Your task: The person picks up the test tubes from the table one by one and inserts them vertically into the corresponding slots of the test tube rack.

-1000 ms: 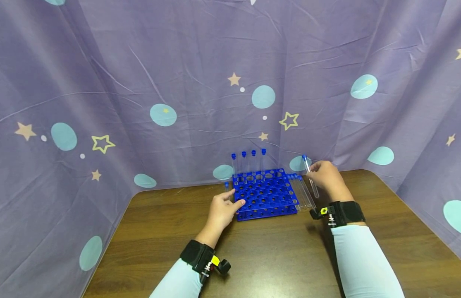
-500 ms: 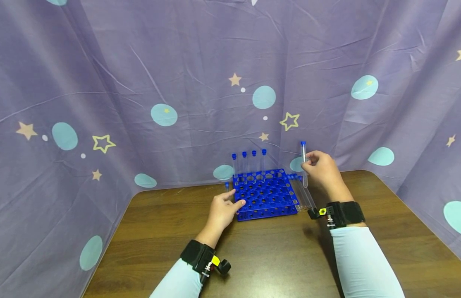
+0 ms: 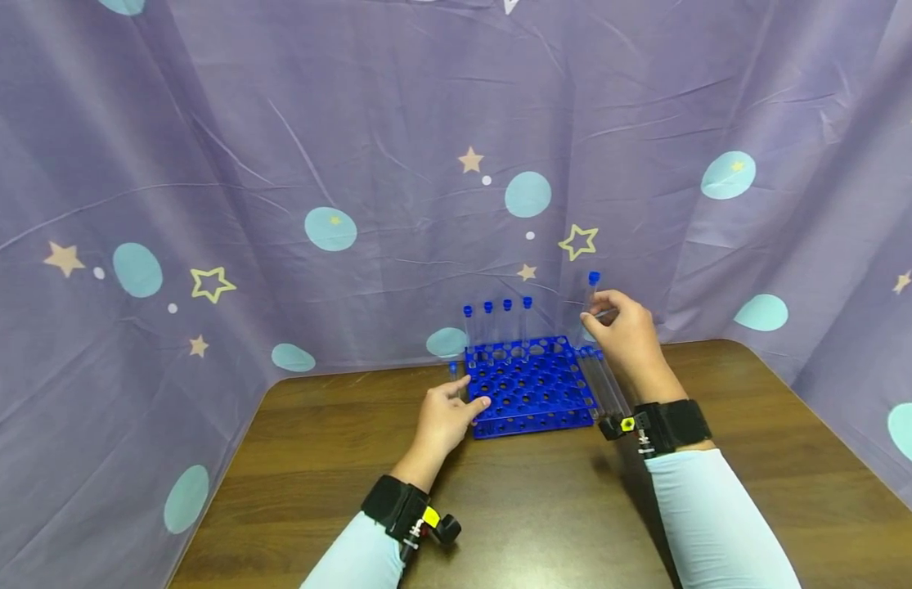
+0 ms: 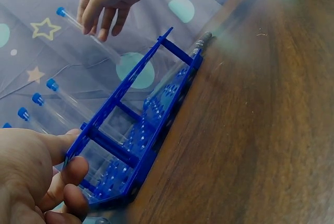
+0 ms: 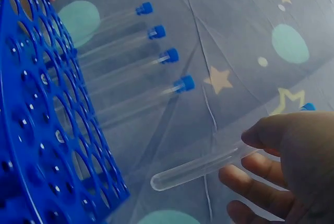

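A blue two-tier test tube rack [image 3: 532,393] stands on the table. My left hand [image 3: 442,419] grips its left end, with thumb and fingers around the upper plate's edge in the left wrist view. Several clear test tubes with blue caps [image 5: 177,84] stand upright in the rack's back row. Right of the rack, my right hand [image 3: 629,334] pinches another capped test tube [image 5: 195,171] between thumb and fingers. This tube is raised above the table, its rounded bottom pointing down and free of the rack in the right wrist view.
Several capped tubes [image 3: 608,384] lie side by side on the table against the rack's right end. Another blue-capped tube [image 3: 453,370] shows behind my left hand. A patterned purple curtain [image 3: 397,164] hangs right behind the wooden table [image 3: 316,458].
My right hand has lifted the test tube up and moved it left toward the rack, turning it from tilted to nearly upright. My left hand has stayed on the rack.
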Demonstrator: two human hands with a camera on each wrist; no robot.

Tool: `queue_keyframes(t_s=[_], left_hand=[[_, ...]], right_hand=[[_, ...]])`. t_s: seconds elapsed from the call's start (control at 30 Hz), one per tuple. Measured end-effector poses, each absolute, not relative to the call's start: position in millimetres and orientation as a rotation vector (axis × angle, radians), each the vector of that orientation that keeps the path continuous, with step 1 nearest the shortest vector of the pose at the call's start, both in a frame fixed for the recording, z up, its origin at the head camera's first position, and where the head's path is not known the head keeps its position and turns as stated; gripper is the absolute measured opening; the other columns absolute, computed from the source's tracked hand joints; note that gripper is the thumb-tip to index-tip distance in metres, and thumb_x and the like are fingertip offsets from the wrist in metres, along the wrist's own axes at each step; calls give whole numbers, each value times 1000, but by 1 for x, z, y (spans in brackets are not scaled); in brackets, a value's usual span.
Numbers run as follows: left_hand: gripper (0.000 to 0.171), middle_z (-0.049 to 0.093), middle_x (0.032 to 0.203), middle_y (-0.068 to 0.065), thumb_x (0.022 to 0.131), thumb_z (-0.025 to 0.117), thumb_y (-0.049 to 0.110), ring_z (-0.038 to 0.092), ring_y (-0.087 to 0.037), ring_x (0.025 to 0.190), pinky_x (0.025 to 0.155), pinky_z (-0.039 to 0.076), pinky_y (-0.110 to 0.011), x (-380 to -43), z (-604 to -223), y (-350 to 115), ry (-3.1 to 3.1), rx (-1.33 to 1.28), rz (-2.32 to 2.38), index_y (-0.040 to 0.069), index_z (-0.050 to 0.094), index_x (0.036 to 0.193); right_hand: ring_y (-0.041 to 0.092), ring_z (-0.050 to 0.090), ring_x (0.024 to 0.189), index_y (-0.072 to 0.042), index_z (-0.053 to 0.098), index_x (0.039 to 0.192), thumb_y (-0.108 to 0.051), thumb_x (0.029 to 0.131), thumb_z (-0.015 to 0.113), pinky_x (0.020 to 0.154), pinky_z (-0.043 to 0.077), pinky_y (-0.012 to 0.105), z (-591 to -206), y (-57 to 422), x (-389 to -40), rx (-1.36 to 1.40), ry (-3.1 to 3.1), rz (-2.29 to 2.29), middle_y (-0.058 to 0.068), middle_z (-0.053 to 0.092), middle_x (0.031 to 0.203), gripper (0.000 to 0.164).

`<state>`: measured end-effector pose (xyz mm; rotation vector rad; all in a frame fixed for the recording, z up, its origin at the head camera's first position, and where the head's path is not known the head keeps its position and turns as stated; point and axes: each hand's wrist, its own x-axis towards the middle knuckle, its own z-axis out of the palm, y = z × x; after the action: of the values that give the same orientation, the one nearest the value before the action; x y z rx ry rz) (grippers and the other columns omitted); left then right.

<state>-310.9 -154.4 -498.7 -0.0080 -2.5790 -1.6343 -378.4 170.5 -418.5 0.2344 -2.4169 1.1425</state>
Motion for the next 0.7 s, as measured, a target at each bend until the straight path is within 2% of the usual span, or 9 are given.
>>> queue_keyframes(t_s=[0.23,0.33,0.7], left_hand=[[63,60,55,5,101,89,23,47,-8,50,50,37,-25,-311,-498,-155,-2573,-3,-1654,3,67,157],[63,58,54,7,100,90,22,47,-7,49,50,37,-24,-311,-498,-155,-2566,-10,-1652,2,68,156],[62,68,60,-8,100,90,21,50,-7,49,50,39,-24,-311,-499,-155,-2559,-33,-1641,0,68,155]], right_hand=[[43,82,105,-1,73,139,-17,109,77,86,66,59,-420,147,-387,265,-2421,1135,21,80,120,34],[43,82,105,0,74,136,-16,108,78,88,66,59,-419,137,-393,284,-2418,1127,21,80,118,33],[39,84,100,2,78,122,-12,103,83,88,67,56,-418,117,-410,294,-2466,994,21,84,110,24]])
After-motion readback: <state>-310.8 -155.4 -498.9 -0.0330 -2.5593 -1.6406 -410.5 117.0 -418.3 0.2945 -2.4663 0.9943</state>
